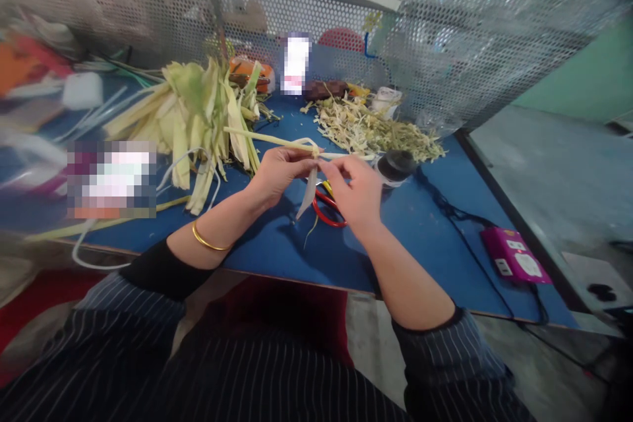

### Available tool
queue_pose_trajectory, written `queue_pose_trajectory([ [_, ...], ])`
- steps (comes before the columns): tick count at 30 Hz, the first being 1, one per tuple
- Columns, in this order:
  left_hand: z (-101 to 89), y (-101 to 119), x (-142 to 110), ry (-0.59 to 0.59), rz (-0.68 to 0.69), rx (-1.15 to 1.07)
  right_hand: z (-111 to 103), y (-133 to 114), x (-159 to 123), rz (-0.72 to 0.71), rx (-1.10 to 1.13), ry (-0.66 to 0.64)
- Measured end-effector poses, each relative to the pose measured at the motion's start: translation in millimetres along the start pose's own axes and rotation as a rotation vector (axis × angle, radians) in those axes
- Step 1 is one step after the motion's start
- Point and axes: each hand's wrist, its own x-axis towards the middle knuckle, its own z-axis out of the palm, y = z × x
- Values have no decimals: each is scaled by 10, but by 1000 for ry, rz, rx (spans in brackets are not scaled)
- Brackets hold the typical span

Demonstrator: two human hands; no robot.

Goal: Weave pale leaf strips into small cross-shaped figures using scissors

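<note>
My left hand and my right hand meet above the blue table, both pinching a pale leaf strip. The strip runs out to the left and is knotted between my fingers, with a white end hanging down. Under my right hand lie red-handled scissors. A heap of pale green leaf strips lies on the table left of my hands. A gold bangle circles my left wrist.
A pile of shredded dry trimmings lies at the back right, with a black round object beside it. A pink device with a black cable sits near the right edge. Perforated metal screens stand behind the table. Blurred clutter fills the left side.
</note>
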Motion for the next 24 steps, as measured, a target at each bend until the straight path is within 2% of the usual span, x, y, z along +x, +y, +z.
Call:
queue_pose_trajectory([
  [2, 14, 0, 6, 31, 18, -53, 67, 44, 12, 104, 53, -158],
  [4, 26, -18, 7, 34, 20, -83, 128, 86, 20, 149, 139, -237],
  [8, 19, -59, 15, 16, 10, -91, 152, 104, 26, 89, 248, -255],
  [16, 8, -46, 12, 43, -4, -141, 59, 16, 44, 21, 203, -343],
  [24, 8, -46, 21, 83, -72, -200, 73, 45, 51, -24, 191, -377],
])
